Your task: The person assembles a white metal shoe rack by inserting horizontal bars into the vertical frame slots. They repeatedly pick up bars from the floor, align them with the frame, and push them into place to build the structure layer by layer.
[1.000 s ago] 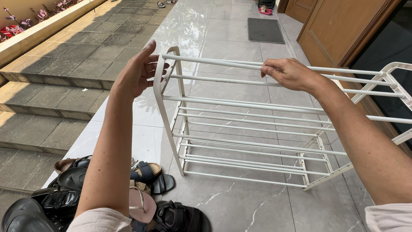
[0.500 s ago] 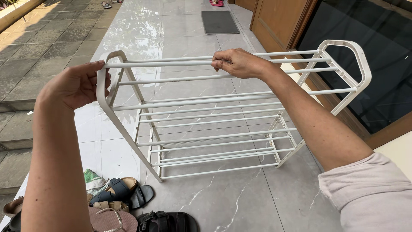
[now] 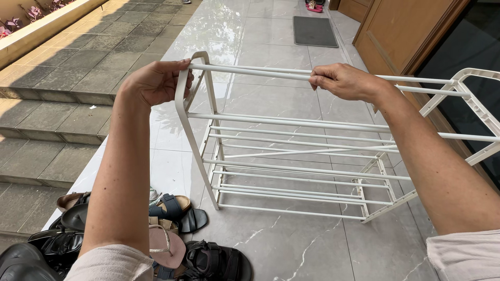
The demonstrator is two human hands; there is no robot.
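Both hands grip the white shoe rack (image 3: 291, 156), which stands on the marble floor (image 3: 291, 244) with all its tiers bare: the left hand (image 3: 153, 83) is curled round the top corner of the end frame, and the right hand (image 3: 346, 82) is closed over a top rail. A heap of sandals (image 3: 166, 234) (lower left, beside the rack's foot) lies unshelved, so I judge loading not yet begun.

Sunlit glossy marble floor (image 3: 271, 244), stone steps (image 3: 47, 125), wooden door (image 3: 406, 31), dark doormat (image 3: 315, 31).

Bare forearms; pale, perhaps light pinkish sleeves pushed up past the elbows; no rings visible on either hand.
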